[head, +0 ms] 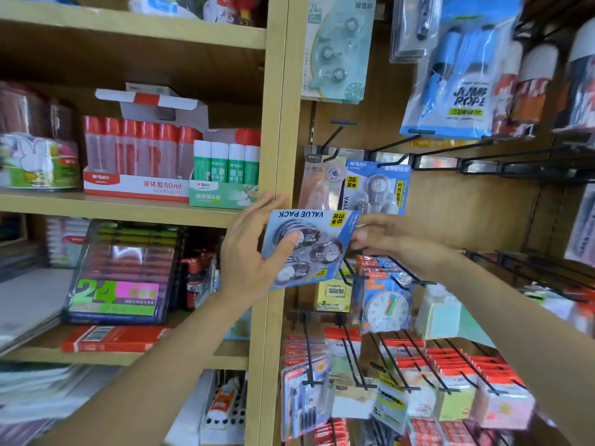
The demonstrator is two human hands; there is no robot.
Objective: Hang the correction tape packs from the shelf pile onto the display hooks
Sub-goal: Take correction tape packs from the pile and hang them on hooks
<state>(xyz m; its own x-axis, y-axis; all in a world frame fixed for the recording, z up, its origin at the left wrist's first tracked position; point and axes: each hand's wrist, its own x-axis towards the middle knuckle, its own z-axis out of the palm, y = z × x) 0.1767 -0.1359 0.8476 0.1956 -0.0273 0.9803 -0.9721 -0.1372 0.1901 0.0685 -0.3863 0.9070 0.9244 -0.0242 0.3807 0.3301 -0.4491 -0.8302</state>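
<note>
A blue correction tape pack [317, 239] with "VALUE PACK" print is held upside down in front of the wooden shelf post. My left hand [249, 246] grips its left side, thumb pressed on the blister. My right hand [386, 238] pinches its right edge. Just above, an identical blue pack [378, 185] hangs on a black display hook [391, 162], beside a pink pack [318, 185] on the neighbouring hook. An empty hook [336, 132] juts out higher up. No shelf pile of packs shows clearly.
Glue bottle boxes [135, 156] and green glue sticks [225, 169] fill the left shelf. A jump rope bag [457, 75] hangs upper right. Long black hooks [515, 159] stick out at the right. Below hang a toy clock pack [386, 304], sticky notes and red-topped packs [450, 365].
</note>
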